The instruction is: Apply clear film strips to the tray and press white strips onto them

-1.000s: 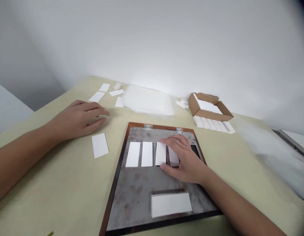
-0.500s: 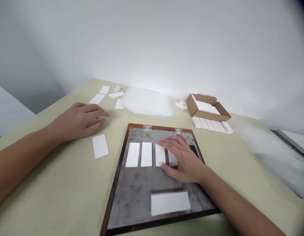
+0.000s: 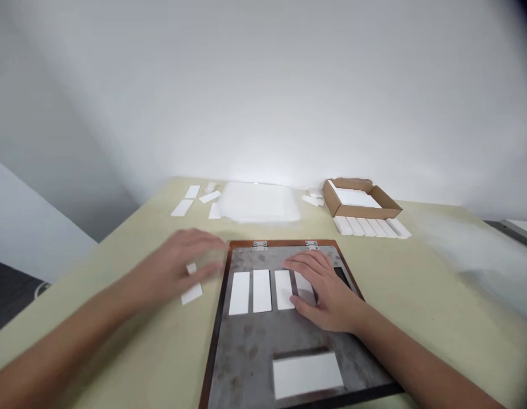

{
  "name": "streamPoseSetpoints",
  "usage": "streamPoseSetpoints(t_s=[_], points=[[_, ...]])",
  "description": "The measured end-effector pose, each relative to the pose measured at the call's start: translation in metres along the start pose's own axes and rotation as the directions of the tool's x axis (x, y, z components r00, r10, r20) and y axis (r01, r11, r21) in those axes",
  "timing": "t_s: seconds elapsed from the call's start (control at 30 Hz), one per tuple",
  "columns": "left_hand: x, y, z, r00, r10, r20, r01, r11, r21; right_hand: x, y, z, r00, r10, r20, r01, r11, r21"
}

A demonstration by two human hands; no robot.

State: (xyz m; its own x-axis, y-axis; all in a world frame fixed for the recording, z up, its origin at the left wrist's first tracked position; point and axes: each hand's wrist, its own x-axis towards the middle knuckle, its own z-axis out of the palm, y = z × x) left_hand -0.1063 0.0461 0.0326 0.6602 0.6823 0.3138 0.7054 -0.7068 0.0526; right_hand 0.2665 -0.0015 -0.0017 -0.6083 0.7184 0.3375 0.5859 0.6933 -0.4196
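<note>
**Hinged metal plate (image 3: 246, 346) carries 4 white strips (image 3: 262, 291)**

The right hand (image 3: 327, 292) lies palm down on the right half of the plate, its fingers moderately spread and flat across the 3rd and 4th strips, gripping nothing. They cover most of the 4th strip. Just right of that strip, a dark slot (image 3: 342, 276) shows uncovered.

The left hand (image 3: 178, 264) is blurred just left of the plate, its fingers fanned wide and pointing toward the plate's left edge. Below those fingers, a white card (image 3: 191, 292) sits tilted on the table (image 3: 451, 352); the blur hides whether they pinch it.

Near the plate's lower edge, a larger white rectangle (image 3: 308, 375) lies in a recess. Beyond the plate's top edge, with its 2 hinges (image 3: 260, 245), a translucent sheet (image 3: 258, 201) lies on the table, with loose white pieces (image 3: 182, 208) to its left. Farther right beyond the plate stands an open cardboard box (image 3: 357, 196) holding a white stack (image 3: 355, 198), with a row of white bars (image 3: 369, 227) along its front.
</note>
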Motion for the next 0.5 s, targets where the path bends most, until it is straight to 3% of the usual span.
streamPoseSetpoints(t_s=[0.07, 0.17, 0.3, 0.5], points=[[0.003, 0.032, 0.003, 0.991, 0.061, 0.121, -0.050, 0.995, -0.092, 0.000, 0.000, 0.000, 1.000, -0.002, -0.007, 0.003, 1.000, 0.019], [0.003, 0.063, 0.014, 0.990, 0.085, 0.112, -0.072, 0.991, -0.117, -0.001, 0.000, 0.001, 1.000, -0.002, -0.017, 0.002, 1.000, 0.015], [0.001, 0.068, 0.025, 0.994, 0.072, 0.084, -0.064, 0.994, -0.090, -0.003, 0.000, 0.002, 0.999, 0.002, -0.035, -0.003, 1.000, -0.020], [0.000, 0.063, 0.027, 0.988, 0.110, 0.105, -0.102, 0.991, -0.081, -0.004, 0.002, -0.002, 0.996, 0.018, -0.092, -0.021, 0.999, -0.040]])
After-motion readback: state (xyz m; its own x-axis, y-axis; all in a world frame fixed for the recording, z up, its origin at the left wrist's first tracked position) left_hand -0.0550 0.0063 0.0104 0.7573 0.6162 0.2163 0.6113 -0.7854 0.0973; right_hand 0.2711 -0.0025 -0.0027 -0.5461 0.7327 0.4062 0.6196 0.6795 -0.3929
